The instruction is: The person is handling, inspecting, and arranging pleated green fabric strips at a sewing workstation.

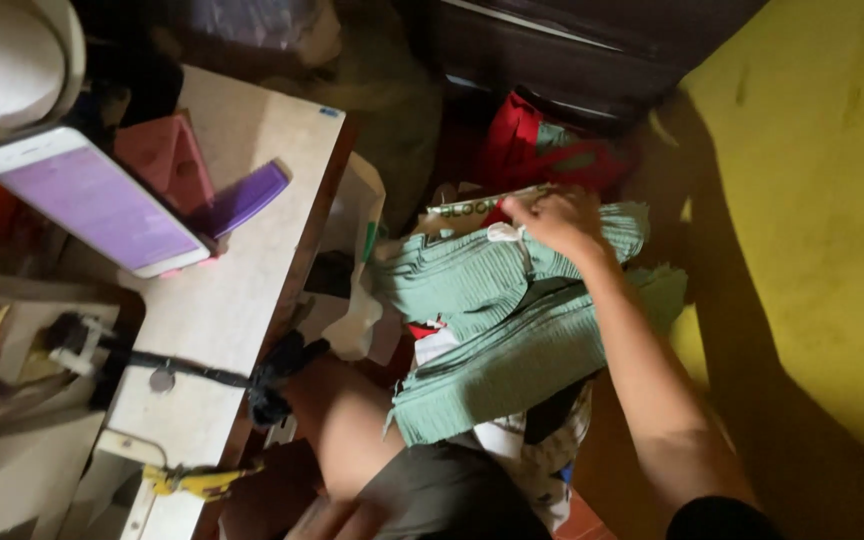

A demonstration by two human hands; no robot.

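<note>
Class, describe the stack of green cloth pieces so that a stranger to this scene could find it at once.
Start at the pale worktable on the left, then look right, past its edge and before the yellow wall. There lies the stack of green cloth pieces, with the right hand on its top end. It alone is ribbed and sage green; the cloth behind it is red.

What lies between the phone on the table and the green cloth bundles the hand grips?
In the head view, the table's bare edge, then a white cloth hanging beside it.

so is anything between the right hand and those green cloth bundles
Nothing visible: the right hand already rests on the top green cloth bundle, by its white tie. The left hand cannot be made out clearly.
</note>
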